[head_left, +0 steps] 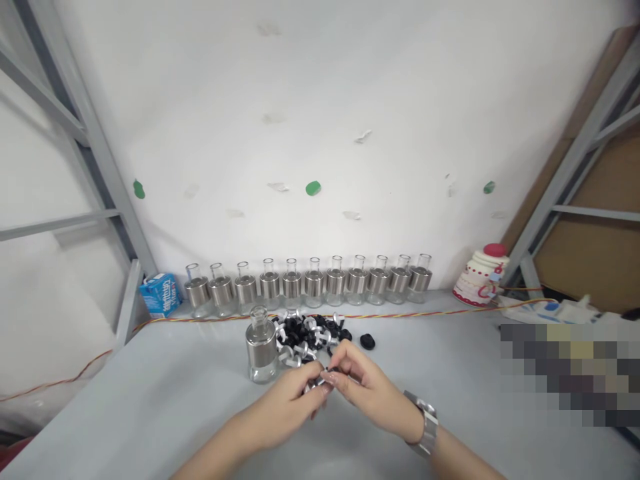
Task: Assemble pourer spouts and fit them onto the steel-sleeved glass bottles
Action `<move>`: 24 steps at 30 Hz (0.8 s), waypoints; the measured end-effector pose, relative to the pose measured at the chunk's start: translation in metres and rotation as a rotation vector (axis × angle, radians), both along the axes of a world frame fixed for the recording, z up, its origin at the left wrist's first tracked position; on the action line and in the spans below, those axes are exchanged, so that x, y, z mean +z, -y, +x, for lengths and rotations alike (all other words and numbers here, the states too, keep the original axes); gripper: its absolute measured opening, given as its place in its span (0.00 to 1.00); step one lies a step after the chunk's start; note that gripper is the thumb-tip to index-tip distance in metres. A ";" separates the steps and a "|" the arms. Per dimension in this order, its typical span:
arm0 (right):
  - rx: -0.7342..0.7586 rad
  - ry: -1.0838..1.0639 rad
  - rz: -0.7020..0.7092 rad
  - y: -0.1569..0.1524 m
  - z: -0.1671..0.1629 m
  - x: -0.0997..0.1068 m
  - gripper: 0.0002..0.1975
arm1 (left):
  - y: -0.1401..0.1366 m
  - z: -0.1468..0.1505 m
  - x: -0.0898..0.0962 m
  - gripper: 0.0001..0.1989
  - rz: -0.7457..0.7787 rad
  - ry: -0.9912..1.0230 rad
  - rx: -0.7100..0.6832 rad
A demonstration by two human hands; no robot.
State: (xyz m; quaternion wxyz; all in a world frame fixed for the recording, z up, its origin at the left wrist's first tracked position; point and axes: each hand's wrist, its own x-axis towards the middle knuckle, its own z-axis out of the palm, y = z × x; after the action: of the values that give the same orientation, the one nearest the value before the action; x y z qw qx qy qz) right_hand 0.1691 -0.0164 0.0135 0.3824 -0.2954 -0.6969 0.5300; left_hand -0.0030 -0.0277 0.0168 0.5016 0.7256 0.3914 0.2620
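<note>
In front of the pile, my left hand [290,400] is closed around a silver bottle stopper [314,384], mostly hidden by the fingers. My right hand [367,390], with a metal watch on its wrist, pinches a small black rubber piece [332,369] against the stopper; whether the two are joined I cannot tell. Just beyond the fingers lies a heap of silver stoppers [301,349] and black rubber pieces [300,330]. A glass bottle [262,347] with a silver band and open neck stands upright to the left of the heap. One black rubber piece [367,341] lies apart, to the right.
Several banded glass bottles [291,283] stand in a row along the white wall. A blue carton [161,295] is at the back left, a white jar with a red top [481,277] at the back right. A twisted red-yellow wire [395,313] crosses the grey table [440,373].
</note>
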 end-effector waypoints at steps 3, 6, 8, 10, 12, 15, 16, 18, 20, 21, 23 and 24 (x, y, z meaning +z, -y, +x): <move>0.028 -0.111 -0.109 -0.004 -0.001 -0.003 0.12 | 0.000 0.001 -0.002 0.11 0.004 -0.016 0.003; 0.058 -0.173 -0.168 -0.007 -0.003 -0.004 0.14 | 0.001 0.002 -0.004 0.12 0.018 -0.025 -0.003; 0.051 -0.192 -0.166 -0.007 -0.003 -0.004 0.15 | 0.003 0.003 -0.003 0.13 0.012 -0.015 -0.001; 0.035 -0.200 -0.154 -0.006 -0.004 -0.003 0.14 | 0.005 0.004 -0.001 0.13 -0.005 0.004 0.005; 0.022 -0.208 -0.145 -0.006 -0.004 -0.004 0.14 | 0.007 0.004 0.001 0.13 -0.013 0.018 0.007; 0.021 -0.245 -0.139 -0.005 -0.005 -0.007 0.12 | 0.009 0.003 0.003 0.13 -0.032 0.034 -0.002; 0.027 -0.265 -0.140 -0.006 -0.006 -0.008 0.12 | 0.010 0.003 0.003 0.12 -0.047 0.043 -0.010; 0.051 -0.306 -0.147 -0.006 -0.006 -0.012 0.11 | 0.012 0.003 0.004 0.12 -0.104 0.068 -0.029; 0.070 -0.335 -0.159 -0.006 -0.007 -0.014 0.11 | 0.013 0.004 0.004 0.12 -0.176 0.098 -0.035; 0.073 -0.339 -0.166 -0.006 -0.007 -0.014 0.11 | 0.014 0.004 0.004 0.13 -0.207 0.108 -0.031; 0.066 -0.333 -0.182 -0.005 -0.008 -0.014 0.12 | 0.014 0.005 0.005 0.13 -0.244 0.114 -0.018; 0.057 -0.328 -0.191 -0.004 -0.008 -0.013 0.13 | 0.014 0.005 0.005 0.14 -0.256 0.110 -0.018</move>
State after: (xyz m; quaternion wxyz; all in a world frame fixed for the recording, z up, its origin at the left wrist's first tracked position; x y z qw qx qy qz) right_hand 0.1607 -0.0125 0.0008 0.4459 -0.2203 -0.5800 0.6451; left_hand 0.0021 -0.0421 0.0221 0.6133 0.6436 0.3871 0.2448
